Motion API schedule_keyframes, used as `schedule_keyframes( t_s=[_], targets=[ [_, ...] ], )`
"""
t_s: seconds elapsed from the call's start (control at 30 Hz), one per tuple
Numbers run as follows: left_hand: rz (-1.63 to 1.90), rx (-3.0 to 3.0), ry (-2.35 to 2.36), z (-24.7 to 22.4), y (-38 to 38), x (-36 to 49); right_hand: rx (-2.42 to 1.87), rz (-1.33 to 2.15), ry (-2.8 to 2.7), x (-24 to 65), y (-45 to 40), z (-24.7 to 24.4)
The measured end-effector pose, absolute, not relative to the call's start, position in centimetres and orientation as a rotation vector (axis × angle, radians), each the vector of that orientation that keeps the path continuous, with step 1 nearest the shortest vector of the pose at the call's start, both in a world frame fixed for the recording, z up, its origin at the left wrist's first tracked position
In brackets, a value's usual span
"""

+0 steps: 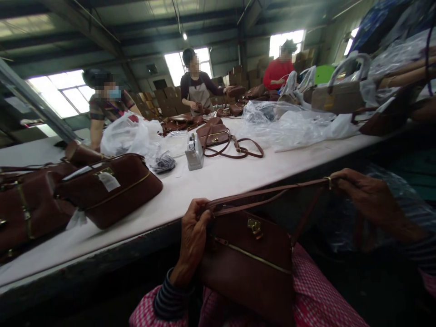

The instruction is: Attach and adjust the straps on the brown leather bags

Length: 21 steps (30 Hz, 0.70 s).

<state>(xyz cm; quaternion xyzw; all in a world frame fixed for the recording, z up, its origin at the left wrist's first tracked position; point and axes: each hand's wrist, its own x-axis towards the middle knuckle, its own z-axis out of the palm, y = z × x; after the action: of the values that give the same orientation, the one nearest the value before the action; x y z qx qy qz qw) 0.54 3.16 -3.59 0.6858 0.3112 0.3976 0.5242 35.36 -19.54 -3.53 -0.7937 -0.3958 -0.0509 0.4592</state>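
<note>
A brown handbag [245, 268] with a gold clasp and a slanted gold zipper rests on my lap, below the table edge. My left hand [195, 236] is closed at the bag's upper left corner, pinching the strap there. Off to the right, my right hand [368, 195] grips the same brown strap [272, 191] near a gold buckle and holds it stretched out sideways. The strap runs doubled between both hands, above the bag's top. From the right hand, part of it slopes back down to the bag's right side.
The white table [218, 184] crosses the view. At left stand more brown handbags [119, 190]. A silver tape dispenser [194, 154] sits beside a small brown bag [214, 135] with a loose strap. Clear plastic wrapping [289, 127] lies at right. Several co-workers [199, 86] are across the table.
</note>
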Motion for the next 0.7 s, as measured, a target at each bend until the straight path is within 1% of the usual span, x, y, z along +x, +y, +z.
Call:
schedule_keyframes(
  t_s=[0.23, 0.33, 0.43, 0.53, 0.7],
  targets=[
    [1.061, 1.408, 0.567, 1.7, 5.4, 2.2, -1.696, -0.247, -0.882, 36.7, -14.0, 1.1],
    [1.097, 1.346, 0.537, 3.9, 7.4, 3.0, -1.685, -0.337, -1.053, 37.9, -12.2, 3.3],
    [1.072, 1.317, 0.541, 5.5, 10.6, 3.5, -1.789, -0.524, -1.284, 39.4, -10.5, 4.6],
    [1.025, 1.390, 0.609, 6.2, 14.4, 3.5, -1.869, -0.674, -1.557, 40.9, -8.6, 4.3],
    [0.880, 1.569, 0.767, 5.2, 19.6, 2.7, -1.972, -0.629, -1.766, 43.1, -5.9, 1.0]
  ],
)
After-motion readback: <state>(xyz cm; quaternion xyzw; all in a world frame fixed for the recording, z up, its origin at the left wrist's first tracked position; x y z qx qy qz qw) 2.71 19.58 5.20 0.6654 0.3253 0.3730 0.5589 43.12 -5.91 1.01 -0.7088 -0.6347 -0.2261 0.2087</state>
